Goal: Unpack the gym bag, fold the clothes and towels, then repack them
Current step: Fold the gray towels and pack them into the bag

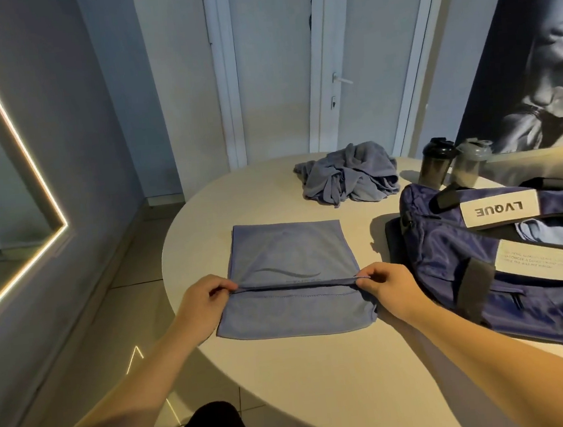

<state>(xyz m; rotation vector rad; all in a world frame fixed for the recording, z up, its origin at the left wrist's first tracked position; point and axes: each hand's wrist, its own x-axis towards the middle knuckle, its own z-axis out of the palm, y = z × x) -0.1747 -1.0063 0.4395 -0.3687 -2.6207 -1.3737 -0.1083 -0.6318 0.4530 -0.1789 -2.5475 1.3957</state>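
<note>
You are working at a round pale surface [289, 384] with both hands on one blue towel [286, 247], which is lying flat in front of you near the middle of the surface. Your left hand [201, 305] is pinching the towel's left side and your right hand [388, 287] is pinching its right side. The fingers [220, 288] of each hand are closing on the cloth, thumb against forefinger. Between your two hands a folded edge is stretching straight across the towel, raised a little above the layer lying beneath it. The far part of the towel is showing a faint curved print.

Beyond the towel, one crumpled heap of clothing [348, 176], grey-blue, is sitting toward the far edge of the surface, apart from the towel. How many garments are lying in it cannot be told. To your right one navy gym bag [450, 266] is resting on the surface, its top gaping open. It is showing two pale labels [499, 207], one reading LVQUE upside down. Two shaker bottles [437, 164] are standing side by side just behind the bag, one with a dark lid and one, the grey-lidded bottle [471, 164], to its right.
</note>
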